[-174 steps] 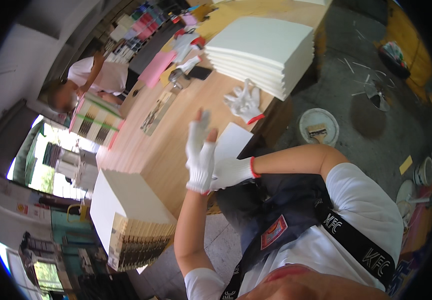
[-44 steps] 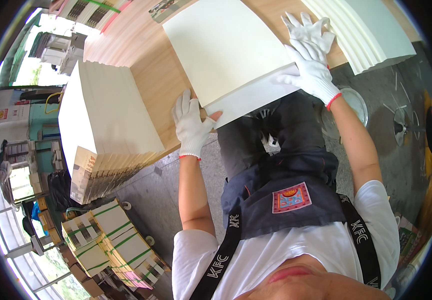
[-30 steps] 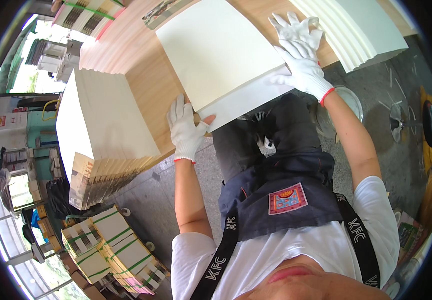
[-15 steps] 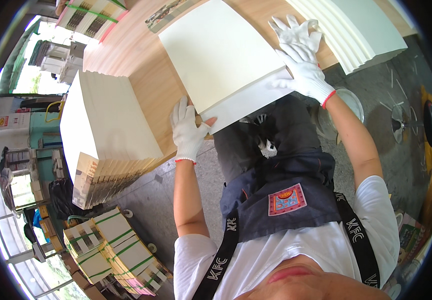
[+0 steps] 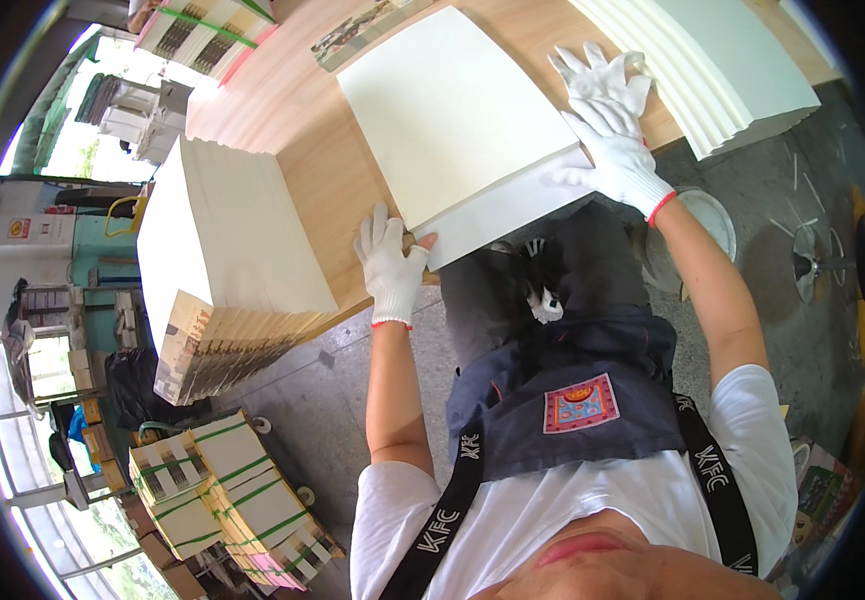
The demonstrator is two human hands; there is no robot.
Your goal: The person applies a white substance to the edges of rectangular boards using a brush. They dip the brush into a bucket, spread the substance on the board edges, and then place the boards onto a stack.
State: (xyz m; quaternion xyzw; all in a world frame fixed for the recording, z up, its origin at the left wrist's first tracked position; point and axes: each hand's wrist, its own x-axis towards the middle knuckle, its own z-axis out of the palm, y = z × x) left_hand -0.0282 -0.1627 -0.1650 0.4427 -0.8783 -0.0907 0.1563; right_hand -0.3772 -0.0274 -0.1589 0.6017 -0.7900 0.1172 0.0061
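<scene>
The cream paper slab [image 5: 462,120] lies on the bench [image 5: 322,180], near its front edge, between the hands. Left hand [image 5: 390,262]: fingers extended, thumb apart at the slab's near-left corner, no closed grip. Right hand [image 5: 612,160]: fingers spread at the near-right corner, thumb over the white strip [image 5: 497,212]; nothing clasped. Risk noted: uneven pressure could skew the slab; the loose glove [image 5: 607,82] at the right fingertips could snag.

paper stack [image 5: 462,120]: smooth, matt | tabletop [image 5: 327,175]: smooth wood grain | gloves [image 5: 392,275]: knitted cloth | apron [image 5: 512,440]: matt cloth
</scene>
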